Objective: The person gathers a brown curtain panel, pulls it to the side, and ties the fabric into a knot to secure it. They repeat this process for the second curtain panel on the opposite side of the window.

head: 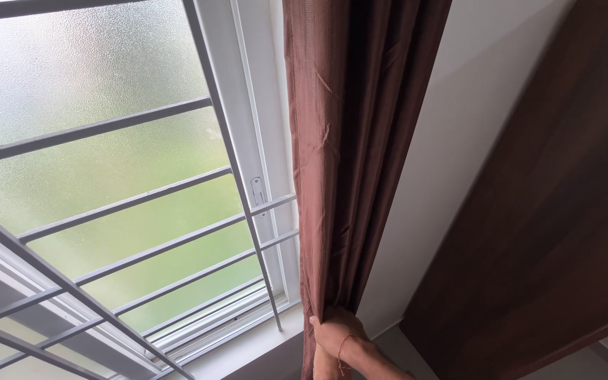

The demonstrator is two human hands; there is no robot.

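Dark wooden panel (550, 232) is leaning closest on the right. Frosted window (100, 141) with grey bars (107, 127) is filling the left. Between them the brown curtain (350, 155) is hanging, gathered. One hand (339, 336), which side I cannot tell, is closing tightly on its lower edge. Pulling hard could tear its hooks. No containers are showing.

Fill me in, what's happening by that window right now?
One hand grips the lower part of a brown curtain, which hangs bunched against the right side of the white window frame. I can't tell which hand it is. The frosted pane behind grey bars is uncovered. A dark wooden panel stands to the right.
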